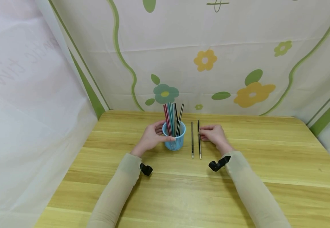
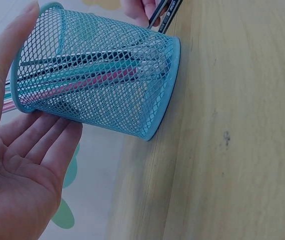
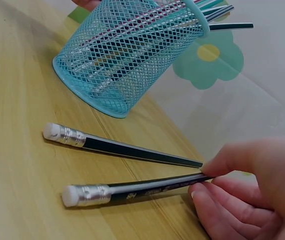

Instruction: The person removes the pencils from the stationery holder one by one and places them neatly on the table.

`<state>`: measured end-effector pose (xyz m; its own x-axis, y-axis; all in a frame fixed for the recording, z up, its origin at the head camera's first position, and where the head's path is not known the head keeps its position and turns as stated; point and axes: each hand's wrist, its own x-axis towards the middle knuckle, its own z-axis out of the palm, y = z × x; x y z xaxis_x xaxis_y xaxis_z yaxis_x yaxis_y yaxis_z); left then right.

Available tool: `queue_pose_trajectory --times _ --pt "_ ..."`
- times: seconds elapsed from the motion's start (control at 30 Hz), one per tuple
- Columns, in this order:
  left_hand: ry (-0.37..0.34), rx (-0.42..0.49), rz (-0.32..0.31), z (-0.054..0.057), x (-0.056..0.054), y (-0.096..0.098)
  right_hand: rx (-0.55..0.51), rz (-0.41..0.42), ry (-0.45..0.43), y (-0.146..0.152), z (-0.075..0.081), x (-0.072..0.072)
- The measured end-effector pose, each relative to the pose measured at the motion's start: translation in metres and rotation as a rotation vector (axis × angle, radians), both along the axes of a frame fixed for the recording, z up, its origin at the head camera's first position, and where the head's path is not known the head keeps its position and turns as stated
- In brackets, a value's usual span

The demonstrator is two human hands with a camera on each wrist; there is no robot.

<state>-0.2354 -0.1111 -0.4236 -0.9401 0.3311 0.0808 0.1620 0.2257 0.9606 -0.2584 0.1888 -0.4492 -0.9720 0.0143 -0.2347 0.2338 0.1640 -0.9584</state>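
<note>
Right hand (image 1: 214, 133) pinches black pencil (image 1: 200, 146)

To the right of the blue cup (image 1: 174, 145) that the left hand (image 1: 151, 137) holds, it runs near-to-far, eraser end (image 3: 71, 195) nearer, almost parallel to a second pencil (image 1: 192, 139). The right wrist view shows both pencils' erasers; the left wrist view crops them.

head: above, forward-down | wrists: close, tilted | all share: mesh cup (image 2: 107, 105)

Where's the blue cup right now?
In the head view, the blue cup stands near the middle of the table's far side, left of two black pencils, with the left hand holding it.
</note>
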Motion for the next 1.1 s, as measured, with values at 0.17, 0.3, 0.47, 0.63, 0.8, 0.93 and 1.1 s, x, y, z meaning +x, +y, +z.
queue_pose_trajectory --times 0.17,0.3,0.47,0.63,0.8,0.93,1.1 --pt "0.014 0.001 0.009 -0.002 0.000 -0.001 0.072 -0.010 -0.006 -0.004 0.000 0.000" --pt "0.024 -0.004 0.013 -0.002 0.000 -0.001 0.154 -0.014 0.016 -0.007 0.001 0.000" --pt "0.034 -0.002 0.008 -0.003 0.001 -0.001 0.214 -0.010 0.040 -0.011 0.002 0.002" --pt "0.030 0.000 0.007 -0.003 0.001 -0.001 0.219 0.003 0.052 -0.015 0.002 0.002" --pt "0.015 0.000 0.005 -0.003 -0.001 0.000 0.237 0.011 0.076 -0.018 0.002 0.002" --pt "-0.003 -0.010 0.006 0.000 0.000 0.001 0.238 0.017 0.077 -0.020 0.003 0.003" --pt "-0.013 -0.021 -0.002 0.020 0.012 0.002 0.252 0.020 0.075 -0.021 0.005 0.004"
